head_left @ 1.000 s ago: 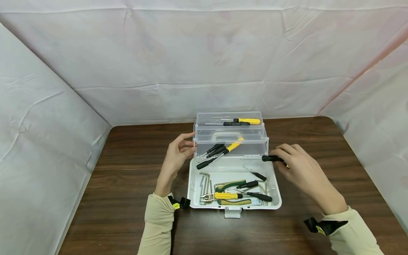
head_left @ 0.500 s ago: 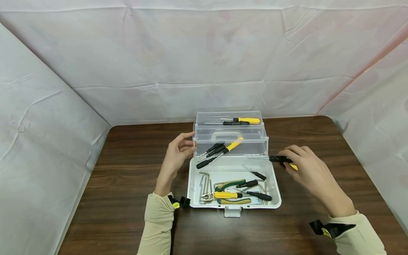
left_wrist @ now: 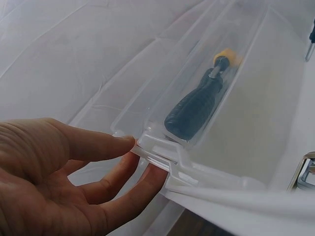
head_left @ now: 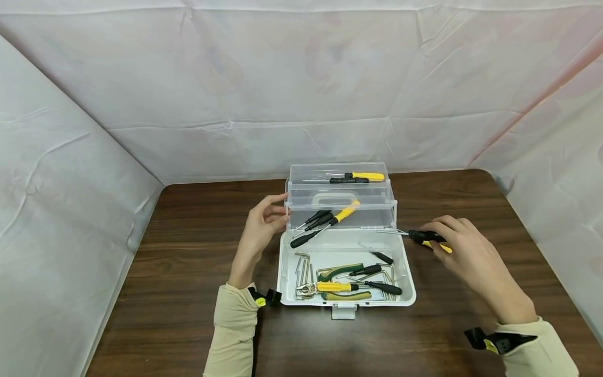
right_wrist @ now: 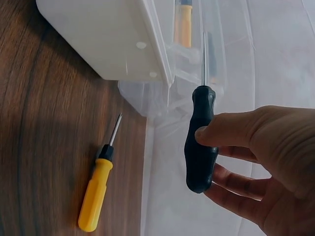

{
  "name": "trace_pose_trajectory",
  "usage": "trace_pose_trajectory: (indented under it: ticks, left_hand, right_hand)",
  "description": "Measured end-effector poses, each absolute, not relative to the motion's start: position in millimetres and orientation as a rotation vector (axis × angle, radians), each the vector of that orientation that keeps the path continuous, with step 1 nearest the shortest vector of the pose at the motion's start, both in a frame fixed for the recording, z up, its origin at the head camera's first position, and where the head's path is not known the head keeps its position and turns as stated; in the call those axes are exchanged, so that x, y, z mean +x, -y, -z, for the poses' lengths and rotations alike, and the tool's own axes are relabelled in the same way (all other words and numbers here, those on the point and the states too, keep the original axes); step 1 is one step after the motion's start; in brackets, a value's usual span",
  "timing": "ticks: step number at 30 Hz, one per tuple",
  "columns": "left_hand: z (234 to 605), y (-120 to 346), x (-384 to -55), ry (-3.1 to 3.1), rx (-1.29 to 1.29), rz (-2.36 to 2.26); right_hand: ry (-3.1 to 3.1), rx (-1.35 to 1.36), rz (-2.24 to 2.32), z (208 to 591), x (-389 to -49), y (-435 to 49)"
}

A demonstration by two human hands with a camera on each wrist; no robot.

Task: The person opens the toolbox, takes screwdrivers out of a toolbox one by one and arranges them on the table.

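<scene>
Thumb and fingers of the left hand (head_left: 259, 230) pinch the left end of the clear trays (head_left: 374, 217), where screwdrivers (head_left: 368, 177) lie. Below them, the open white toolbox (head_left: 346, 242) holds green-handled pliers (head_left: 340, 273) among other tools (head_left: 383, 288). Just right of it, the right hand (head_left: 464, 251) pinches a black screwdriver (right_wrist: 201, 152) by its handle, shaft pointing left. Near that, a yellow screwdriver (right_wrist: 94, 196) lies on the wooden table (head_left: 198, 262).

Left hand (head_left: 260, 229) and right hand (head_left: 466, 251) bare, left sleeve (head_left: 232, 327) and right sleeve (head_left: 542, 348) pale beige, wrinkled, black left strap (head_left: 252, 293) and right strap (head_left: 515, 342) each carrying black block (head_left: 273, 298), yellow tag (head_left: 260, 302).
</scene>
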State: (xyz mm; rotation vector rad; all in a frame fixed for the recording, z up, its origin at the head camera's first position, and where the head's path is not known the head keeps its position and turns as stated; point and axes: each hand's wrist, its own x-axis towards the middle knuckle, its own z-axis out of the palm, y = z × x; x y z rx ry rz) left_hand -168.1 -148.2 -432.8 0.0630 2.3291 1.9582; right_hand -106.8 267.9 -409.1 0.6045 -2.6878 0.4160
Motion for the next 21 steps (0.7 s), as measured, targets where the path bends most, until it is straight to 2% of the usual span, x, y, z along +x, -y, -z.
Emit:
trace_pose_trajectory:
  ticks: [21]
  left_hand:
    - [434, 148, -168, -2.316, 0.063, -1.972]
  right_hand:
    - [2.693, 0.522, -0.461, 420, -101, -288]
